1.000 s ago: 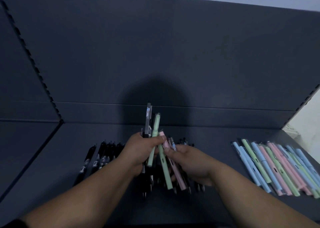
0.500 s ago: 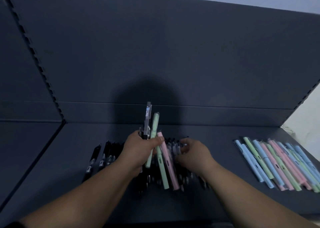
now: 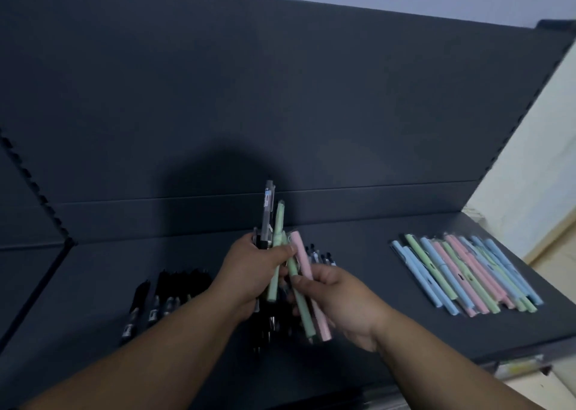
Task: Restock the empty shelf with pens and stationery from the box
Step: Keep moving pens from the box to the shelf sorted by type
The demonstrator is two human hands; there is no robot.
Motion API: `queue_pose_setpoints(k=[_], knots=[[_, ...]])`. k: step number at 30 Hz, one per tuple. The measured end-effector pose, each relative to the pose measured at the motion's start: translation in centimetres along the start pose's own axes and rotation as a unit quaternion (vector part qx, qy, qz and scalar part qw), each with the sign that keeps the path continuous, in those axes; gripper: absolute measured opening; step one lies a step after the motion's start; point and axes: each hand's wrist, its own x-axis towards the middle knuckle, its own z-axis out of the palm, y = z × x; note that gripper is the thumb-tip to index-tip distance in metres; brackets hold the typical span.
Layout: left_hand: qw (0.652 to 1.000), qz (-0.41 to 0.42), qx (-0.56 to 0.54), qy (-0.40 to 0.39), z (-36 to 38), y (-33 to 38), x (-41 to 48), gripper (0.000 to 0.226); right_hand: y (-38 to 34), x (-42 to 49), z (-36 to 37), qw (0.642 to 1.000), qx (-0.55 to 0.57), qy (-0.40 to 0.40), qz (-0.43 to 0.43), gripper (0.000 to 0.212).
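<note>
My left hand [image 3: 252,272] grips a mixed bundle of pens [image 3: 274,244] held upright over the dark shelf [image 3: 358,285]: a grey pen, green pens and black ones. My right hand [image 3: 336,300] pinches a green pen [image 3: 300,303] and a pink pen [image 3: 307,269] at the bundle's right side. A row of black pens [image 3: 162,297] lies on the shelf to the left, partly hidden by my left arm. More black pens [image 3: 321,255] show behind my right hand.
A row of pastel blue, green and pink pens [image 3: 464,272] lies on the shelf's right part. The shelf's back panel [image 3: 280,97] rises behind. The front edge with a label strip [image 3: 517,369] runs at lower right, a pale wall beyond.
My right hand left the black pens on the shelf and came back to the bundle, taking hold of the green and pink pens. The camera view swung left.
</note>
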Motion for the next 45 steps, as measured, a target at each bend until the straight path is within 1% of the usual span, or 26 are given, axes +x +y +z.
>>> queue_pose_setpoints(k=[3,6,9,13,15,17,18,21,23,25,27,30,33,34,37,40,41,43,45], knots=[[0.999,0.0,0.029,-0.016,2.1,-0.4,0.3,0.024,0.0,-0.9,-2.2,0.997,0.05,0.049,0.011,0.016],[0.998,0.007,0.051,-0.023,4.9,-0.6,0.5,0.025,0.0,-1.8,-5.1,0.987,0.1,0.125,0.021,0.015],[0.997,0.004,0.065,-0.032,8.4,-0.6,0.8,0.026,0.3,-2.8,-9.2,0.973,0.101,0.208,0.018,0.015],[0.997,-0.003,0.065,-0.037,13.3,-0.9,1.2,0.025,0.1,-4.4,-15.8,0.958,0.009,0.288,0.017,0.019],[0.997,-0.008,0.06,-0.04,15.9,-1.3,1.4,0.024,-0.3,-5.2,-19.7,0.941,-0.105,0.321,0.028,0.023],[0.998,-0.014,0.054,-0.042,18.3,-1.8,1.5,0.024,-1.0,-6.0,-23.7,0.908,-0.234,0.345,0.042,0.026],[0.998,-0.017,0.054,-0.042,19.4,-2.0,1.5,0.024,-1.3,-6.3,-25.6,0.894,-0.273,0.353,0.047,0.026],[0.998,-0.02,0.054,-0.036,22.5,-2.6,1.6,0.022,-1.4,-6.8,-30.4,0.873,-0.322,0.362,0.06,0.031],[0.998,-0.024,0.054,-0.032,24.2,-3.0,1.7,0.022,-0.9,-6.6,-32.7,0.861,-0.361,0.348,0.077,0.032],[0.997,-0.03,0.056,-0.031,25.6,-3.3,1.6,0.023,-0.3,-6.3,-34.1,0.85,-0.399,0.33,0.097,0.029],[0.997,-0.032,0.063,-0.027,26.7,-3.7,1.4,0.024,0.1,-6.1,-34.8,0.851,-0.412,0.308,0.104,0.026],[0.997,-0.028,0.072,-0.019,28.0,-4.1,1.2,0.026,0.9,-6.3,-35.5,0.849,-0.438,0.282,0.089,0.021],[0.996,-0.025,0.084,-0.015,29.0,-4.5,1.0,0.031,1.4,-6.7,-36.0,0.836,-0.453,0.303,0.067,0.033],[0.996,-0.026,0.086,-0.015,29.3,-4.6,1.0,0.031,1.5,-6.8,-36.2,0.832,-0.453,0.316,0.055,0.031],[0.996,-0.024,0.087,-0.013,29.6,-4.9,0.9,0.028,1.6,-7.1,-36.8,0.838,-0.414,0.356,0.018,0.026],[0.996,-0.022,0.091,-0.006,29.7,-4.9,0.9,0.029,1.8,-7.1,-36.9,0.837,-0.428,0.341,0.008,0.017],[0.995,-0.024,0.092,-0.004,29.7,-5.0,0.9,0.03,1.8,-7.0,-36.8,0.83,-0.448,0.332,0.002,0.021],[0.996,-0.026,0.091,-0.003,29.7,-5.1,0.8,0.031,2.1,-6.9,-36.6,0.817,-0.473,0.329,-0.019,0.041],[0.995,-0.027,0.091,0.0,29.8,-5.2,0.7,0.037,2.2,-6.9,-36.6,0.813,-0.476,0.334,-0.029,0.044]])
